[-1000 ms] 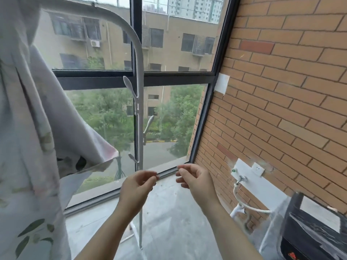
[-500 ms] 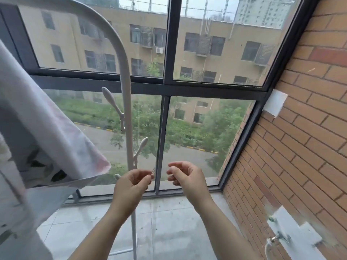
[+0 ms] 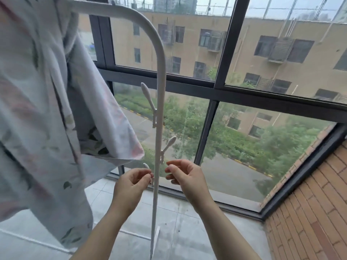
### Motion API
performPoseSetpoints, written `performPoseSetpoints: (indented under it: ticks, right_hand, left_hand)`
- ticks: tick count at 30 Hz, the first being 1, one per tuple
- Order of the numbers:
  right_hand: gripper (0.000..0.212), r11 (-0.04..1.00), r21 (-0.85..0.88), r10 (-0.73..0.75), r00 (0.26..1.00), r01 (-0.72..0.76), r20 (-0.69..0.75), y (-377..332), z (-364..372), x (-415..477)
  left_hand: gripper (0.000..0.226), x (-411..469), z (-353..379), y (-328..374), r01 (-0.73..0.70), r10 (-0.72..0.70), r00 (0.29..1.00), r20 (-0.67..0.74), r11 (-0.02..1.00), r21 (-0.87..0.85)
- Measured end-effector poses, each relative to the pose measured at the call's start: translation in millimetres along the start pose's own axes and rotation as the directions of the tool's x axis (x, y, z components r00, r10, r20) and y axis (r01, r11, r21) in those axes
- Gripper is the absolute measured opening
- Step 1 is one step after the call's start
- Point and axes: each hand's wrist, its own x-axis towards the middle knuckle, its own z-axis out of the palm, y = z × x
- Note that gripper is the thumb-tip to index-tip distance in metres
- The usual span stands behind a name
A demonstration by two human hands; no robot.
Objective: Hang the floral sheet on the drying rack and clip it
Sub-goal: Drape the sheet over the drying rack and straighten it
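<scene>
left hand [image 3: 131, 186] raised, fingertips pinched together | right hand [image 3: 185, 177] raised, fingers loosely curled

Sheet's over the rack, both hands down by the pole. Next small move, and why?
Probably lift the left hand up-left to the loose corner of the floral sheet and pull it straight. The sheet hangs bunched over the drying rack, no clip shows on it, and neither that hand nor the right hand touches fabric or visibly holds a clip.
</scene>
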Motion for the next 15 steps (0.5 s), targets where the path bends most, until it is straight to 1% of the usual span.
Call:
performPoseSetpoints:
  ticks: [5,8,12,15]
  right_hand:
    - [0.013,1.000,0.000,0.007,0.994,-0.007,0.108,-9,46,10]
    - [0.010,1.000,-0.003,-0.016,0.984,0.017,0.179,-14,76,13]
    - [0.011,0.999,-0.025,-0.026,0.969,0.033,0.244,-18,115,16]
    - [0.013,0.999,-0.020,-0.036,0.963,0.043,0.268,-16,135,19]
  left_hand:
    - [0.015,-2,-47,-3,0.012,-0.015,0.991,-0.130,1.000,-0.023]
    - [0.009,-6,-77,-7,0.027,-0.033,0.977,-0.209,0.999,-0.033]
    - [0.015,-16,-119,-11,0.036,-0.033,0.953,-0.303,0.999,0.005]
    - [0.015,-24,-143,-12,0.044,-0.033,0.932,-0.362,0.999,0.023]
